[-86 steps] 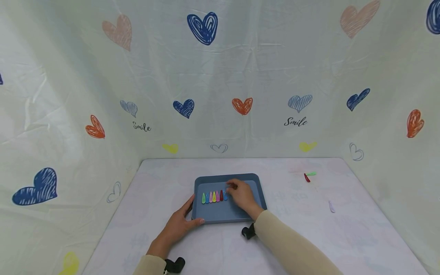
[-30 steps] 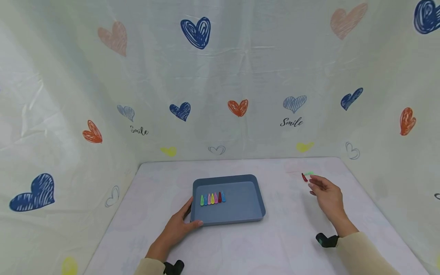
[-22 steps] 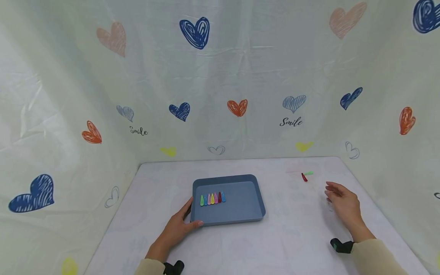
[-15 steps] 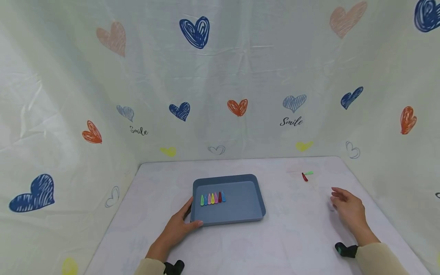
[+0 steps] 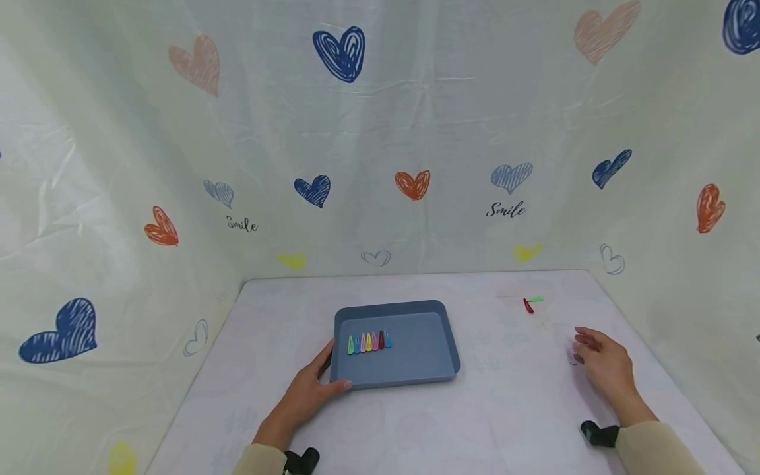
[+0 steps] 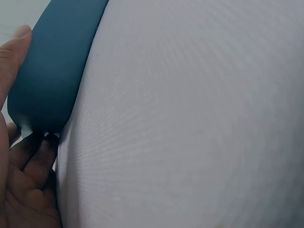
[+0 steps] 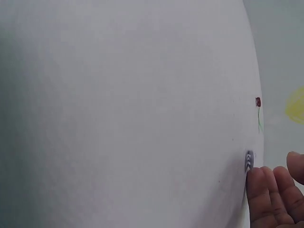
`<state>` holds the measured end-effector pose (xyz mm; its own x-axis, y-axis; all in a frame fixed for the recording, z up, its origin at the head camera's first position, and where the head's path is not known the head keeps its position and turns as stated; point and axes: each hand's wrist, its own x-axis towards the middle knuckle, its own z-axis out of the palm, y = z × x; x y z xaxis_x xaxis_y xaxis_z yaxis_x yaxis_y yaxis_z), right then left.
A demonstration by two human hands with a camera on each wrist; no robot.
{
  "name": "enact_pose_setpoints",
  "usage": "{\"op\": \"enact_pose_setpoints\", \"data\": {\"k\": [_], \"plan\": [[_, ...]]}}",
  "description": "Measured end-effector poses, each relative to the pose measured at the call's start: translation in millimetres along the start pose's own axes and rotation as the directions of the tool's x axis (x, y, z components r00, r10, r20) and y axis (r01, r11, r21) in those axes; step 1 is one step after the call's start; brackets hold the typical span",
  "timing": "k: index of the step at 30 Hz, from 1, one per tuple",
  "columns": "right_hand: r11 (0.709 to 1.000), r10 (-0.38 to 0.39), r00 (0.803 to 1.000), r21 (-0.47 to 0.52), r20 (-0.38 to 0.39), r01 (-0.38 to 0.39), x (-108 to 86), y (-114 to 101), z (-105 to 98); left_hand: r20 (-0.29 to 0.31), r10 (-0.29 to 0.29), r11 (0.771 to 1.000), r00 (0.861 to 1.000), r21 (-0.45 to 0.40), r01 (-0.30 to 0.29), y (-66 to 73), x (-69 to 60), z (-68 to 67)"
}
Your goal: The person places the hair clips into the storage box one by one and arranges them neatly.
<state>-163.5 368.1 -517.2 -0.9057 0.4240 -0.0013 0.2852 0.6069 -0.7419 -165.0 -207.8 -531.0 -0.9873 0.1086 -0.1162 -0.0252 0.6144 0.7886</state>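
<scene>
A blue-grey tray (image 5: 410, 363) lies on the table, with a row of several snap hair clips (image 5: 369, 342) in green, blue, pink, yellow and dark red on its left side. My left hand (image 5: 304, 394) holds the tray's near left corner, thumb on the rim; in the left wrist view its fingers (image 6: 35, 161) press against the tray's wall. Over at the right, my right hand (image 5: 608, 369) hovers with bent, loose fingers beside a lilac hair clip (image 5: 572, 358), partly covered by the fingertips. The right wrist view has the lilac clip (image 7: 249, 160) right at the fingertips, apparently not pinched.
A dark red hair clip (image 5: 528, 306) and a green hair clip (image 5: 536, 299) lie touching or nearly so at the back right of the white-covered table (image 5: 487, 409). A curtain (image 5: 380, 132) printed with hearts hangs behind the table and along both sides.
My right hand has left the tray, where it was by the blue clip at the row's end, passed near the red and green clips, and come down beside the lilac one. The left hand stays put.
</scene>
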Motion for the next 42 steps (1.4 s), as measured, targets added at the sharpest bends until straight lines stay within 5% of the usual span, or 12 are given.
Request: {"op": "enact_pose_setpoints", "data": {"k": [8,16,25,42], "plan": [[0.98,-0.149,0.98,-0.112,0.13,0.164,3.2,19.3,-15.6,0.011,0.005,1.0,1.0,-0.007,-0.005,-0.7,1.6,0.3],[0.983,-0.11,0.96,-0.115,0.258,0.143,9.0,20.3,-20.9,0.006,-0.012,1.0,1.0,0.0,0.012,0.9,1.8,0.1],[0.956,-0.176,0.949,-0.184,0.261,0.228,11.8,22.2,-15.8,0.006,-0.009,1.0,1.0,-0.006,0.009,0.3,1.1,0.3],[0.952,-0.177,0.953,-0.205,0.245,0.229,9.6,21.2,-13.2,0.006,-0.012,1.0,1.0,-0.006,0.012,2.3,-0.3,-0.1]]}}
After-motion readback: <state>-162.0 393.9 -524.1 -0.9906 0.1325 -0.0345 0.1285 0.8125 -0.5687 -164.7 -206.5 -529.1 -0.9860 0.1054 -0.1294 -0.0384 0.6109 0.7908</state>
